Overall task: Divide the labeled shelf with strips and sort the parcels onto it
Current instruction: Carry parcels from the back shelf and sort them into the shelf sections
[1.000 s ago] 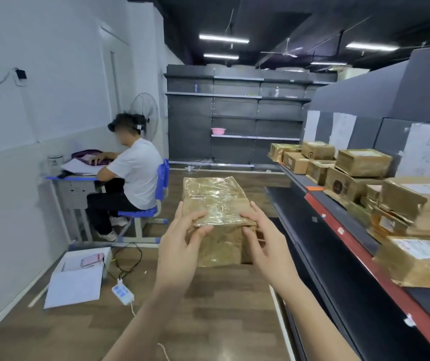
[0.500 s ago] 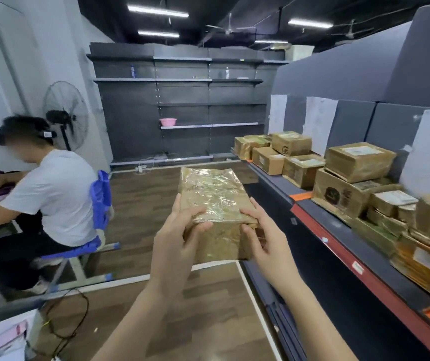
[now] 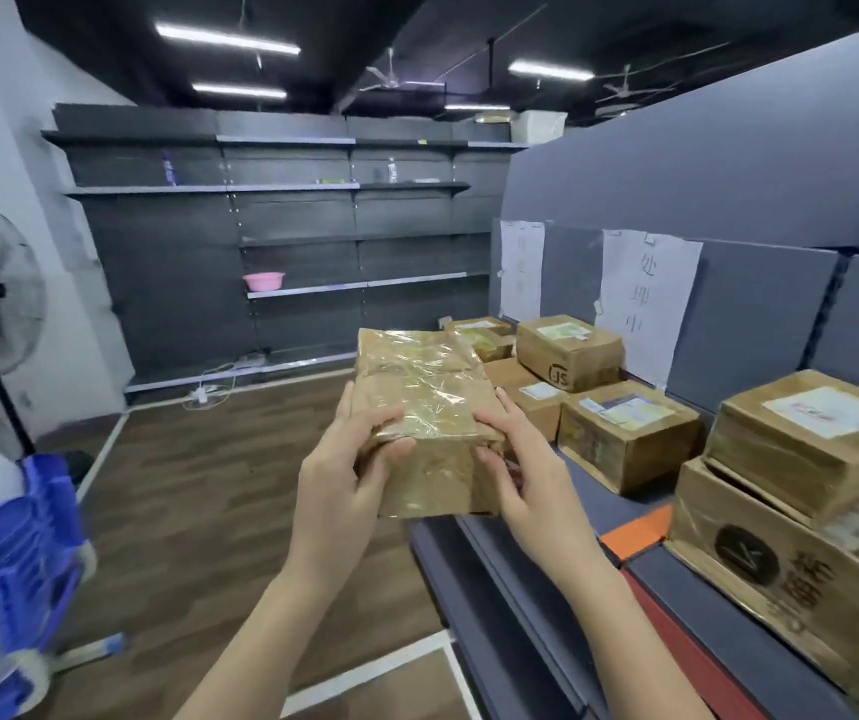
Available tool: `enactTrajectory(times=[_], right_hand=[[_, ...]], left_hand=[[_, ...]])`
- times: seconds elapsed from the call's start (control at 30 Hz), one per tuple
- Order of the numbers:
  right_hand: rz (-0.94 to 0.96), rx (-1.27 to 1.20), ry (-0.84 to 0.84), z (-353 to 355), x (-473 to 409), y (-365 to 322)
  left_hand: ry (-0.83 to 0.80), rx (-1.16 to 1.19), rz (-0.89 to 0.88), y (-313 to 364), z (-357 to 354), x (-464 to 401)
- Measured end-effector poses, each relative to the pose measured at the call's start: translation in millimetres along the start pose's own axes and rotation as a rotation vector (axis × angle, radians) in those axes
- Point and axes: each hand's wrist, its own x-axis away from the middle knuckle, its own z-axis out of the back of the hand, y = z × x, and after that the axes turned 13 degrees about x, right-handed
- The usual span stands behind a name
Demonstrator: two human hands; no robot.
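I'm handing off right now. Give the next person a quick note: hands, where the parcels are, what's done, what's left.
Left hand and right hand both grip the taped parcel, held in the air beside the shelf.
Other parcels already sit on the shelf under the paper labels; an orange strip lies across it.
Left: place this parcel. Which section it belongs in I cannot tell.

At frame center, the held parcel (image 3: 427, 402) is brown cardboard wrapped in glossy, wrinkled clear tape. The boxes (image 3: 624, 439) at right are matt cardboard with smooth white paper labels. The shelf (image 3: 760, 662) at lower right looks like matt grey metal. The floor (image 3: 198, 491) at lower left is wood-grain plank. The pink basin (image 3: 264, 281) looks like smooth plastic.
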Motion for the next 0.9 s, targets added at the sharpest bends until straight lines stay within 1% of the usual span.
enactTrajectory(times=[0.1, 0.27, 0.4, 0.5, 0.6, 0.73, 0.83, 0.9], right_hand=[[-0.069, 0.072, 0.030, 5.6, -29.9, 39.3], [-0.274, 0.276, 0.182, 39.2, -43.8, 96.8], [-0.424, 0.460, 0.311, 62.6, -44.7, 116.9], [-0.533, 0.556, 0.433, 64.3, -45.6, 118.5], [-0.618, 0.626, 0.584, 51.0, -51.0, 113.1], [-0.677, 0.687, 0.761, 25.3, -68.3, 102.8], [-0.718, 0.719, 0.889, 4.1, -76.1, 96.8], [-0.748, 0.695, 0.947, -8.1, -80.1, 93.9]], left_hand=[[-0.060, 0.106, 0.018, -35.1, -38.2, -42.2], [-0.288, 0.333, 0.069, -75.4, -123.8, -95.9], [-0.453, 0.511, 0.023, -101.7, -185.0, -120.5], [-0.588, 0.603, -0.048, -118.4, -216.8, -139.0], [-0.718, 0.670, -0.133, -129.1, -230.9, -159.8], [-0.813, 0.703, -0.227, -141.7, -232.9, -184.9], [-0.884, 0.705, -0.208, -151.2, -227.0, -195.9], [-0.903, 0.753, -0.133, -152.9, -221.5, -200.9]])
